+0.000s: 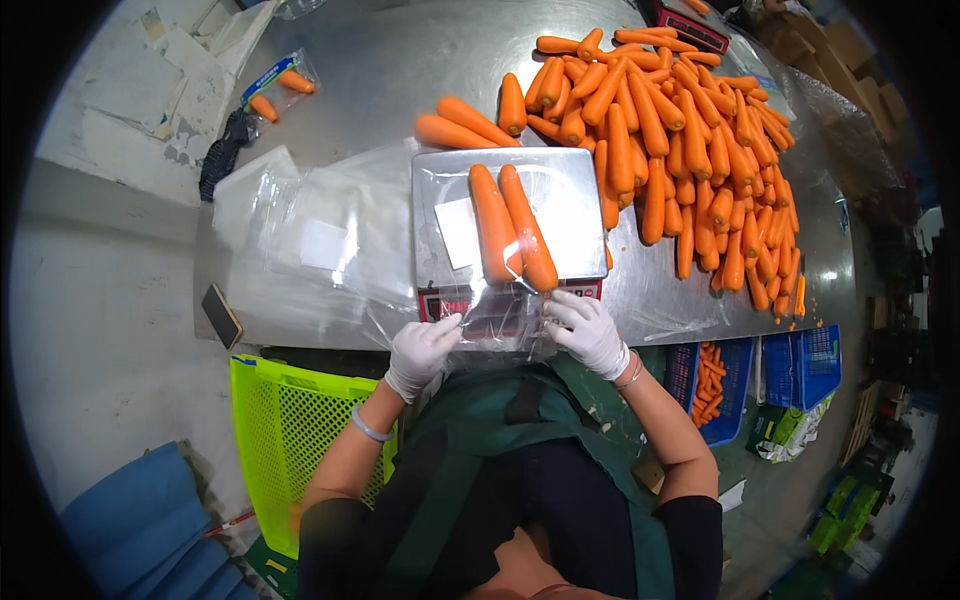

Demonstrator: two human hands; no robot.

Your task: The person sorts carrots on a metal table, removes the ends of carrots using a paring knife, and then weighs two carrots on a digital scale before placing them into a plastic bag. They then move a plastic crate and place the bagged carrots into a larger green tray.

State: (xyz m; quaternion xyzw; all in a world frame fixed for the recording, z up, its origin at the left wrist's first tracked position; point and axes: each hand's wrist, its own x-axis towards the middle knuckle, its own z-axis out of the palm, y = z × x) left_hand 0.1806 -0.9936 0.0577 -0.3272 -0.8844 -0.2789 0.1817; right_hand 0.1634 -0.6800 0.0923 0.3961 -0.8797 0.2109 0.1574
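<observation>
Two carrots (498,229) lie side by side in a clear plastic bag (487,319) with a white label, on the steel pan of a digital scale (574,217). My left hand (424,352), in a white glove, pinches the near left side of the bag between thumb and fingers. On the bag's near right side, my gloved right hand (589,330) grips the film just below the carrot tops. The bag's near end hangs over the scale's red front panel and partly covers its display. Two loose carrots (461,127) touch or lie close behind the pan.
A large heap of carrots (675,142) spreads over the steel table (360,67) on the right. Flat clear bags (292,225) lie left of the scale, near a phone-like slab (222,315). Below stand a green crate (300,420) and blue baskets (802,367).
</observation>
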